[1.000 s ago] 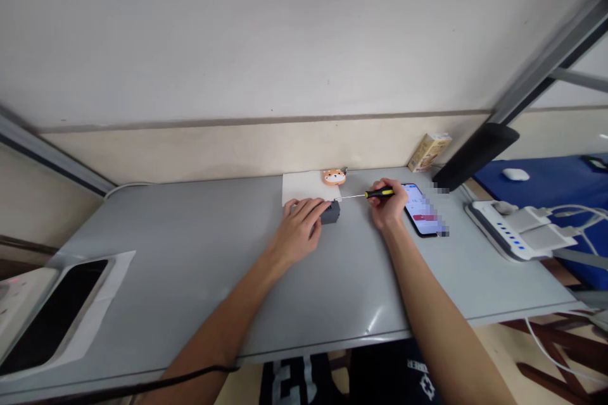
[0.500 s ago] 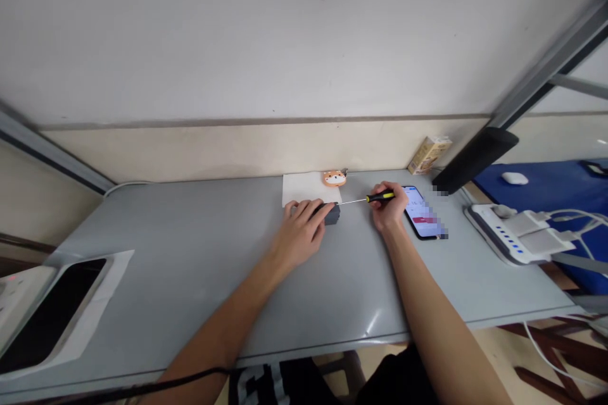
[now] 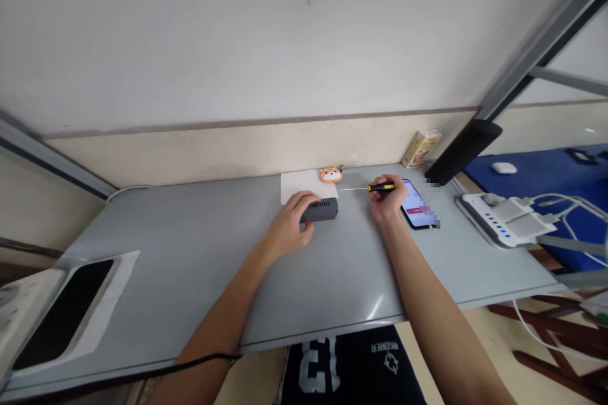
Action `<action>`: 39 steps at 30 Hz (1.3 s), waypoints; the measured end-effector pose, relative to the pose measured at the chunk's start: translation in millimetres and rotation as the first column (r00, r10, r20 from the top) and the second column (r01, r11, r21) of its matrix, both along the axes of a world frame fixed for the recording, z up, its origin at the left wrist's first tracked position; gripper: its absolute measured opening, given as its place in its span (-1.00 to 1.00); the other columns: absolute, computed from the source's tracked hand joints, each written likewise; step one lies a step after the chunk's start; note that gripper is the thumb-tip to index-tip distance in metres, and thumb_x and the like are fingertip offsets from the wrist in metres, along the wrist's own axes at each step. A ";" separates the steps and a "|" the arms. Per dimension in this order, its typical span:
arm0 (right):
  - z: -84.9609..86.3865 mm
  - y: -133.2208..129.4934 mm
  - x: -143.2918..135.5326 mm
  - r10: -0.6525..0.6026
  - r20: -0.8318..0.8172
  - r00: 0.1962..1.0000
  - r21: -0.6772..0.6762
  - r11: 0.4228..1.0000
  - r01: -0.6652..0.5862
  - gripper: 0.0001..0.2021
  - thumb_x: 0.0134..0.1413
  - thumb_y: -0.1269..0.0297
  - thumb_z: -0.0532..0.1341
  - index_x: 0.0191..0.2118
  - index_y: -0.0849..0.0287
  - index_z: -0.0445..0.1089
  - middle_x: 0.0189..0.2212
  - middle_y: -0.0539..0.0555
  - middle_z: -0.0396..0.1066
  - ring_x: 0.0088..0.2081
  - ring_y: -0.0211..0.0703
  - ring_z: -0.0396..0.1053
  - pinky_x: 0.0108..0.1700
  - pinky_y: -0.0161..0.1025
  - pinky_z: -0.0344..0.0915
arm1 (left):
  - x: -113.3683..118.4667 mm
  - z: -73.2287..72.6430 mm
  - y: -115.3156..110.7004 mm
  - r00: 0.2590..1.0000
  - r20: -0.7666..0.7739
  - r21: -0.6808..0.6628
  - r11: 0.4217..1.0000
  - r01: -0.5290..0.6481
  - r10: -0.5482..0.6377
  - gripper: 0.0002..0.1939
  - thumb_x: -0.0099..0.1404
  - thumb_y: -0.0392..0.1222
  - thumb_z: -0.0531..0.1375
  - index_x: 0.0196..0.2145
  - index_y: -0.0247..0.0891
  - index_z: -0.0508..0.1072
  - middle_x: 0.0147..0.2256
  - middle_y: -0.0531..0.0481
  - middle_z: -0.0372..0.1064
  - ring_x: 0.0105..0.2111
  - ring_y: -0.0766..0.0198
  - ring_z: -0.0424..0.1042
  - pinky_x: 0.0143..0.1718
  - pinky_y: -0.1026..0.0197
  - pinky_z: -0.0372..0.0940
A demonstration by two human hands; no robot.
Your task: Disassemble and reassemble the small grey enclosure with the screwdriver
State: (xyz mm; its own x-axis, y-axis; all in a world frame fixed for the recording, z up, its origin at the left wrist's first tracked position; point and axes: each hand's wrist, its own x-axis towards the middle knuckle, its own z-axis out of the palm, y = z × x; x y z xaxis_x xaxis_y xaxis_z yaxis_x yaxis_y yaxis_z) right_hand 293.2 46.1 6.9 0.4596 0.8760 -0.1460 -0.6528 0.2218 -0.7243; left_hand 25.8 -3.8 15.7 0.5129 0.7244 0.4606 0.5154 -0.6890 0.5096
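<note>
On the grey desk, my left hand (image 3: 293, 228) grips the left end of a dark grey box-shaped device (image 3: 323, 209) with a row of vent slots, thumb at the near side and fingers over the far side. What kind of device it is I cannot tell. My right hand (image 3: 390, 201) is closed around the black and yellow handle of a screwdriver (image 3: 380, 187). Its thin shaft points left, the tip above the device's right end and apart from it. Behind the device lies a sheet of white paper (image 3: 299, 185), with an orange and white animal-face case (image 3: 330, 175) at its right edge.
Right of my right hand lies a lit phone (image 3: 416, 207). Farther right are a carton (image 3: 420, 148), a black cylinder (image 3: 463, 152) leaning by the post, and a white power strip (image 3: 494, 228) with plugs. A dark-screened tablet or phone (image 3: 66, 313) lies at the left.
The screwdriver tip has come away from the device's right end. My left hand has slid back leftward, uncovering the device's vented top. The view has shifted slightly.
</note>
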 end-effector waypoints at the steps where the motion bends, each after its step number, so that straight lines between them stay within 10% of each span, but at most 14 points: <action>1: 0.5 -0.2 1.0 -0.021 0.012 1.000 -0.008 1.000 0.021 -0.77 -0.06 0.21 0.19 -0.57 0.12 0.14 -0.64 -0.10 0.18 -0.68 -0.39 0.07 -0.71 -0.39 -0.09 | -4.2 1.7 0.9 1.000 -0.014 -0.057 0.998 0.018 -0.018 -0.33 0.16 -0.52 0.11 0.20 -0.09 0.27 0.16 -0.11 0.30 0.13 0.09 0.37 0.12 0.01 0.37; 19: 6.1 -20.3 -4.6 -0.132 0.673 0.728 0.148 0.988 0.043 -0.63 -0.01 0.19 0.10 -0.77 0.12 0.25 -0.76 -0.02 0.12 -0.61 -0.27 0.10 -0.56 -0.26 0.00 | -5.7 -21.0 10.9 0.942 0.320 -0.279 0.960 -0.005 0.098 -0.72 0.26 -0.32 0.16 -0.06 -0.17 0.30 -0.15 -0.02 0.36 -0.18 0.21 0.41 -0.06 0.12 0.33; 24: 19.2 -50.4 -18.4 -0.104 0.839 0.535 0.215 0.965 -0.150 -0.62 0.05 0.28 0.09 -0.75 0.13 0.27 -0.73 0.00 0.20 -0.60 -0.26 0.13 -0.49 -0.24 0.01 | -12.2 -26.1 20.5 0.940 0.316 -0.447 0.894 0.025 0.131 -0.76 0.34 -0.15 0.21 -0.04 -0.19 0.40 -0.19 -0.05 0.46 -0.21 0.19 0.47 -0.13 0.12 0.38; 29: 23.7 -74.3 -32.8 -0.140 0.937 0.320 0.228 0.940 -0.256 -0.61 0.10 0.37 0.07 -0.73 0.12 0.24 -0.74 -0.04 0.19 -0.63 -0.29 0.09 -0.48 -0.22 -0.02 | -13.7 -33.0 26.5 0.981 0.089 -0.256 0.956 -0.146 0.173 -0.83 0.37 -0.15 0.23 -0.11 -0.20 0.52 -0.18 -0.09 0.47 -0.19 0.16 0.46 -0.06 0.02 0.40; 39: 20.8 -70.8 -34.0 -0.125 0.896 0.425 0.225 0.955 -0.194 -0.61 0.10 0.36 0.08 -0.74 0.13 0.26 -0.75 -0.04 0.19 -0.63 -0.29 0.12 -0.49 -0.23 -0.02 | -6.3 -29.0 21.7 0.982 0.045 -0.008 0.983 -0.184 0.184 -0.79 0.48 -0.25 0.06 -0.03 -0.21 0.46 -0.12 -0.09 0.49 -0.08 0.14 0.42 0.07 -0.01 0.33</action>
